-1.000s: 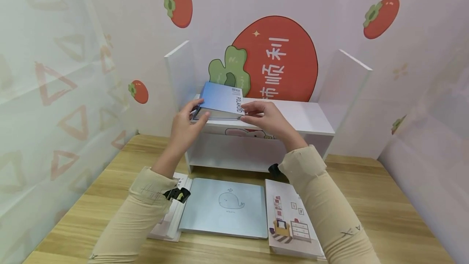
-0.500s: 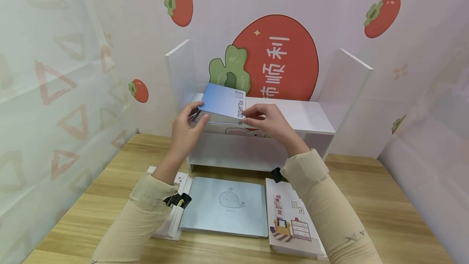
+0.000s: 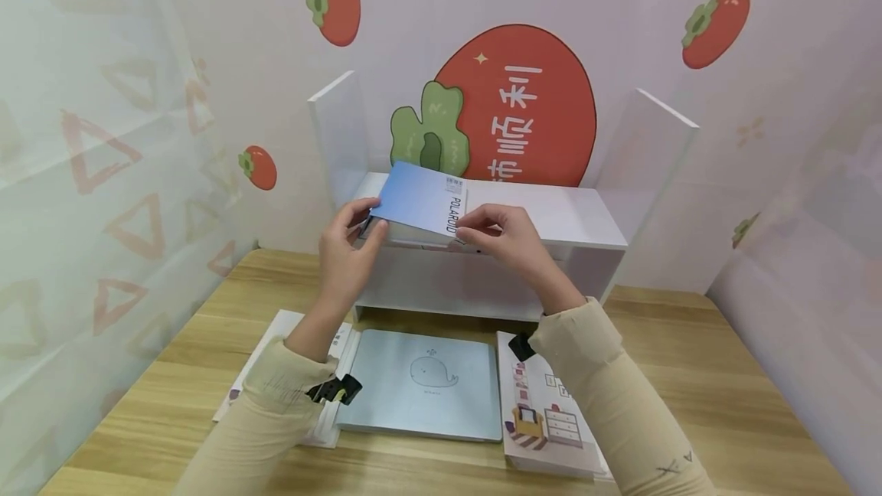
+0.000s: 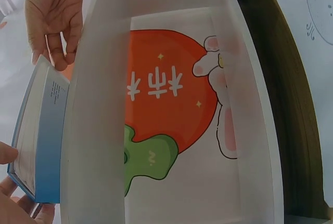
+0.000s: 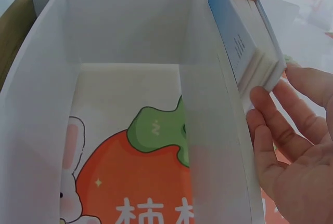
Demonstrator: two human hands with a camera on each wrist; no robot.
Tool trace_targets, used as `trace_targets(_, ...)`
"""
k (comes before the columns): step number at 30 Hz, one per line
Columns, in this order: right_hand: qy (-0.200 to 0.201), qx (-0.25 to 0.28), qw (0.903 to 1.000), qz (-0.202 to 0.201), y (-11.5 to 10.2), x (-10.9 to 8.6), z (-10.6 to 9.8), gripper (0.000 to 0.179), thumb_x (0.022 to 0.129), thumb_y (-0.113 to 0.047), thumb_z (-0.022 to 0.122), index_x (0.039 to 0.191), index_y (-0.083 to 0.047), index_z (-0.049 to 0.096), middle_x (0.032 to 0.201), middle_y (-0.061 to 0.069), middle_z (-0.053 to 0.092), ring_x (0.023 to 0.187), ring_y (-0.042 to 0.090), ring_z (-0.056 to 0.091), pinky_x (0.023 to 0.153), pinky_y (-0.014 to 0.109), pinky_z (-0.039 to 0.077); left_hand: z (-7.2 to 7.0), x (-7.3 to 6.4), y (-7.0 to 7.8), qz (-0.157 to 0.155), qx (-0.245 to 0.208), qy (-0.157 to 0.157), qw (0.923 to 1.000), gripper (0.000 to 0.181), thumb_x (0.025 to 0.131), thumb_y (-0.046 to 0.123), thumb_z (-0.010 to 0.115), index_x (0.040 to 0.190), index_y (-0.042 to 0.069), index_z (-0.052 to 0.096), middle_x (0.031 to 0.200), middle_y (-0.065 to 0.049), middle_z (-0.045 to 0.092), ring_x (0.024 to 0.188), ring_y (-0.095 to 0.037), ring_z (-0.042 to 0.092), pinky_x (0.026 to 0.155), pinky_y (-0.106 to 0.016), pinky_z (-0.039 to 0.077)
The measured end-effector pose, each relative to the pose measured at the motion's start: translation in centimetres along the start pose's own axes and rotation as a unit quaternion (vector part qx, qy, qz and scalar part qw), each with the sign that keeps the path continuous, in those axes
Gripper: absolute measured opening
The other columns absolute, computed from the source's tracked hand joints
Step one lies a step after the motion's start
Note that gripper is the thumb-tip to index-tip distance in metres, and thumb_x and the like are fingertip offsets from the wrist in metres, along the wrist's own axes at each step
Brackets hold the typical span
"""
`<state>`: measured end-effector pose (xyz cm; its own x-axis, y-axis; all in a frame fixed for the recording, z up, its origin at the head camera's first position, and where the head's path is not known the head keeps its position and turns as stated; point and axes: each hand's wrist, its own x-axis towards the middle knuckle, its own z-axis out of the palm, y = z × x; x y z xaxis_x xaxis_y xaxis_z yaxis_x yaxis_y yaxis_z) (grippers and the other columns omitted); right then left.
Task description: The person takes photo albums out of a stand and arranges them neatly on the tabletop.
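A thick blue hardcover book (image 3: pixel 420 194), with "POLAROID" printed on its cover, sits tilted at the left of the white shelf's upper board, cover facing up. My left hand (image 3: pixel 347 251) grips its left end, thumb on the page side and fingers round the far side. At the right end my right hand (image 3: pixel 508 242) pinches the near corner. The right wrist view shows that thumb at the cover edge of the book (image 5: pixel 237 31) and the fingertips at the page ends. From the left wrist view, the spine of the book (image 4: pixel 51 135) lies along the board's edge.
The white shelf (image 3: pixel 565 213) has upright side panels (image 3: pixel 651 151) and a lower compartment. On the wooden table (image 3: pixel 689 373) before it lie a pale blue whale book (image 3: pixel 427 393), an illustrated book (image 3: pixel 544 419) at right, and white books (image 3: pixel 276 335) at left, partly behind my sleeve.
The book has shifted slightly toward me and right, and its cover tips more toward my side. Both hands have moved with it, keeping their hold.
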<state>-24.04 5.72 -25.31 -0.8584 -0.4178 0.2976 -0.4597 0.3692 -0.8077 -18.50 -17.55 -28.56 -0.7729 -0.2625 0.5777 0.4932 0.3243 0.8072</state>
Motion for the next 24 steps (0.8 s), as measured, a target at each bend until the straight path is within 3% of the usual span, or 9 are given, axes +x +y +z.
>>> trace_targets(3, 0.016, 0.001, 0.9999, -0.005, 0.0, -0.4, 0.2, 0.019, 0.091, -0.014, 0.073, 0.106, -0.004, 0.074, 0.106, 0.012, 0.072, 0.094, 0.019, 0.062, 0.086, 0.026, 0.055, -0.1, -0.2, 0.2, 0.000, -0.006, 0.002, 1.0000, 0.035, 0.093, 0.004, 0.066, 0.127, 0.000, 0.061, 0.132, -0.015, 0.061, 0.120, -0.024, 0.057, 0.093, -0.025, 0.054)
trace_targets(7, 0.028, 0.012, 0.9995, -0.004, 0.0, -1.0, 0.5, 0.019, 0.090, -0.013, 0.073, 0.106, -0.002, 0.073, 0.104, 0.014, 0.072, 0.091, 0.018, 0.063, 0.078, 0.019, 0.053, -0.1, -0.6, 0.4, 0.001, -0.017, -0.001, 0.9999, 0.034, 0.093, 0.005, 0.066, 0.127, 0.000, 0.061, 0.132, -0.014, 0.061, 0.119, -0.021, 0.056, 0.082, -0.010, 0.050)
trace_targets(17, 0.037, 0.047, 0.9982, -0.001, 0.4, -2.0, 1.0, 0.024, 0.092, -0.012, 0.071, 0.113, -0.003, 0.068, 0.104, 0.015, 0.070, 0.085, 0.015, 0.060, 0.071, 0.016, 0.050, 0.1, -1.6, 0.8, 0.009, -0.026, 0.004, 0.9996, 0.032, 0.095, 0.014, 0.067, 0.123, -0.001, 0.063, 0.129, -0.013, 0.063, 0.119, -0.018, 0.056, 0.088, -0.011, 0.051)
trace_targets(21, 0.020, 0.078, 0.9966, 0.013, 0.5, -2.1, 1.2, 0.033, 0.092, -0.009, 0.071, 0.123, -0.005, 0.063, 0.098, 0.013, 0.068, 0.074, 0.014, 0.058, 0.060, 0.020, 0.047, 0.3, -1.7, 0.6, 0.011, -0.028, 0.015, 0.9994, 0.026, 0.096, 0.013, 0.066, 0.117, -0.002, 0.065, 0.127, -0.013, 0.063, 0.115, -0.017, 0.057, 0.088, -0.012, 0.052)
trace_targets(24, 0.003, 0.115, 0.9931, 0.022, 0.6, -2.1, 1.4, 0.043, 0.091, -0.006, 0.070, 0.132, -0.006, 0.056, 0.095, 0.011, 0.067, 0.070, 0.011, 0.061, 0.061, 0.020, 0.051, 0.3, -1.8, 0.5, 0.010, -0.029, 0.020, 0.9993, 0.024, 0.096, 0.012, 0.066, 0.115, -0.002, 0.065, 0.127, -0.013, 0.063, 0.114, -0.016, 0.058, 0.086, -0.011, 0.052)
